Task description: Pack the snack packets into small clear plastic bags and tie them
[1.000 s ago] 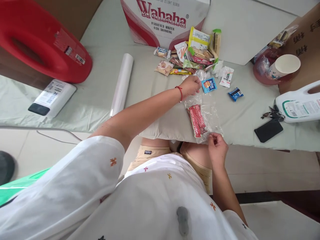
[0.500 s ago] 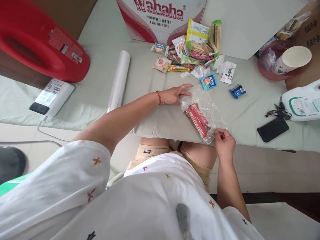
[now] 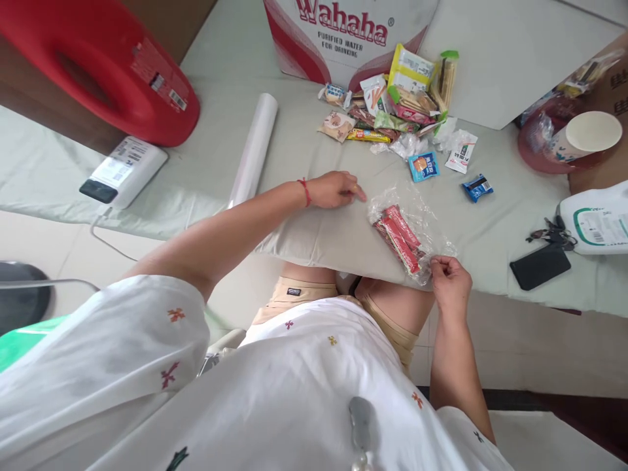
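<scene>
Red-wrapped snack bars (image 3: 401, 237) lie side by side on a crumpled sheet of clear plastic wrap (image 3: 432, 226), near the table's front edge. My right hand (image 3: 451, 282) pinches the near right corner of this wrap between thumb and fingers. Just left of the wrap, my left hand (image 3: 336, 190) rests low over the cloth. Its fingers are loosely bent and I see nothing in them. A small gap separates its fingertips from the wrap. Behind it, a roll of plastic wrap (image 3: 255, 147) lies on the cloth.
Assorted packaged snacks (image 3: 400, 108) are heaped against a Wahaha carton (image 3: 338, 42). Blue packets (image 3: 424, 167) lie before them. Left stand a red jug (image 3: 147, 78) and a white device (image 3: 122, 171); right are a paper cup (image 3: 589, 137), white bottle (image 3: 601, 219), keys and phone (image 3: 540, 266).
My left hand has drawn back left from the wrap's far edge, its fingers now less spread. My right hand keeps its pinch on the corner. The view has shifted slightly.
</scene>
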